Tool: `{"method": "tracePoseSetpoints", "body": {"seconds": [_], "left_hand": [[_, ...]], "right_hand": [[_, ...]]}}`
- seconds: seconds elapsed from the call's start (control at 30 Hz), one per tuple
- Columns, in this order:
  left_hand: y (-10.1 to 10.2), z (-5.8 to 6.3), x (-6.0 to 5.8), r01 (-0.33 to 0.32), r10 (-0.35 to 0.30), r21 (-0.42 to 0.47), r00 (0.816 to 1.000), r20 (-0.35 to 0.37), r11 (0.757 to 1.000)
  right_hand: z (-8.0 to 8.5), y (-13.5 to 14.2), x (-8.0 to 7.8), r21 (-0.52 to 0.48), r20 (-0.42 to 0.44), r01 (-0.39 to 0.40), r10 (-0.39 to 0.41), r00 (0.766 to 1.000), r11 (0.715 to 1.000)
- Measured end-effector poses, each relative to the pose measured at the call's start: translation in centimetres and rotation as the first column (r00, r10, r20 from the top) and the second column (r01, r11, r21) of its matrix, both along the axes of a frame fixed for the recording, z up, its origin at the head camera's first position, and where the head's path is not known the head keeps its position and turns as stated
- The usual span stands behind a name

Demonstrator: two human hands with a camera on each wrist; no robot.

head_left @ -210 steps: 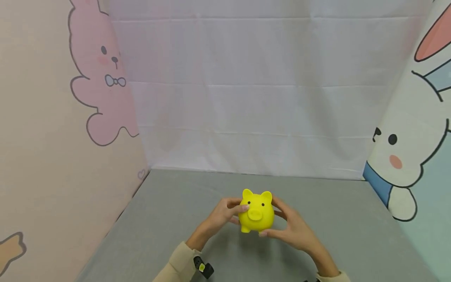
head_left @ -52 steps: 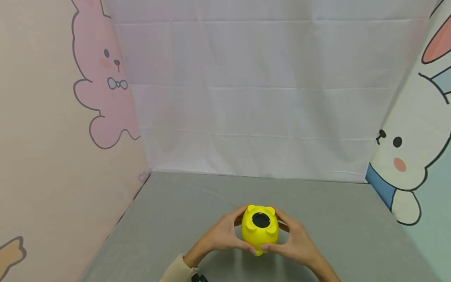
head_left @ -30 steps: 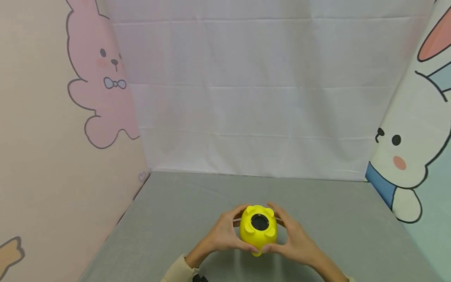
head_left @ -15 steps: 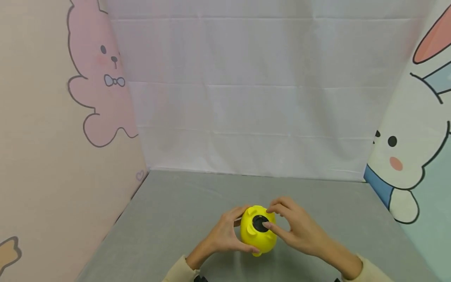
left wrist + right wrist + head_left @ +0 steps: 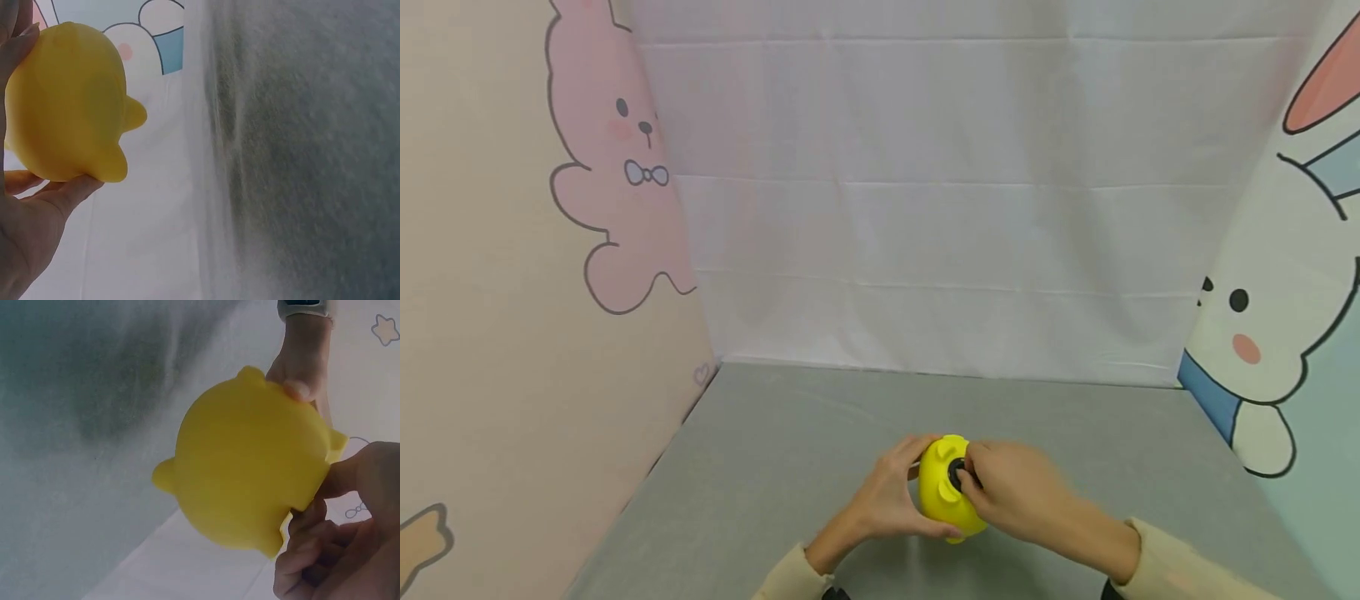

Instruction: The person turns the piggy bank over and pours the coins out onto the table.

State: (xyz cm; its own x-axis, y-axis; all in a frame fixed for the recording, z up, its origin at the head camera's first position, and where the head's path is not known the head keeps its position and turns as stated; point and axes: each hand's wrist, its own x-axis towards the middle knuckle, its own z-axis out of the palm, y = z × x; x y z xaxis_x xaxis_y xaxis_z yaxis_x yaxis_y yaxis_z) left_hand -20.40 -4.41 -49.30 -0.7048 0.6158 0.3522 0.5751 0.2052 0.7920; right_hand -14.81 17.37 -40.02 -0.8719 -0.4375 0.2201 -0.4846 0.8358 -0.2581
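A round yellow piggy bank is tipped so that its underside, with stubby feet and a round black plug, faces up towards the head view. My left hand grips its side, thumb low and fingers over the far edge. In the left wrist view the left fingers curl round the yellow body. My right hand has curled fingers at the plug, its thumb and forefinger covering the plug's right part. From the right wrist, the right thumb reaches between the feet; the plug is hidden there.
A grey cloth-covered table lies beneath the hands. White cloth hangs along its back edge. Cartoon-printed panels stand on both sides, a pink bear left and a white rabbit right.
The piggy bank, face forward at first, has been turned underside up. My right hand has left its side and come onto the black plug, its fingers curling in. The left grip stays.
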Motion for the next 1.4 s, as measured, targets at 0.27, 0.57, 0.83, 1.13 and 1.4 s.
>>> {"method": "tracePoseSetpoints", "body": {"seconds": [0.27,0.57,0.83,1.13,1.4], "left_hand": [[0.6,-0.2,0.4,-0.030,0.030,-0.011,1.000,0.005,1.000],[0.8,0.0,0.6,-0.034,0.034,-0.010,0.999,-0.030,0.999],[0.6,-0.4,0.8,-0.027,0.020,-0.057,0.992,-0.128,0.998],[0.6,-0.6,1.0,0.010,-0.013,-0.033,0.995,-0.100,0.999],[0.2,-0.5,0.8,-0.001,0.000,-0.007,0.997,-0.079,1.000]], "right_hand": [[-0.5,-0.1,0.1,-0.136,0.064,0.052,-0.043,0.997,0.989],[-0.7,0.3,-0.1,-0.202,0.050,-0.016,0.027,0.998,0.979],[-1.8,0.9,0.1,-0.184,0.023,-0.085,0.090,0.996,0.979],[-2.7,1.6,-0.2,-0.092,-0.162,-0.258,0.241,0.957,0.962],[-2.1,1.5,-0.4,-0.076,-0.111,-0.208,0.199,0.974,0.975]]}}
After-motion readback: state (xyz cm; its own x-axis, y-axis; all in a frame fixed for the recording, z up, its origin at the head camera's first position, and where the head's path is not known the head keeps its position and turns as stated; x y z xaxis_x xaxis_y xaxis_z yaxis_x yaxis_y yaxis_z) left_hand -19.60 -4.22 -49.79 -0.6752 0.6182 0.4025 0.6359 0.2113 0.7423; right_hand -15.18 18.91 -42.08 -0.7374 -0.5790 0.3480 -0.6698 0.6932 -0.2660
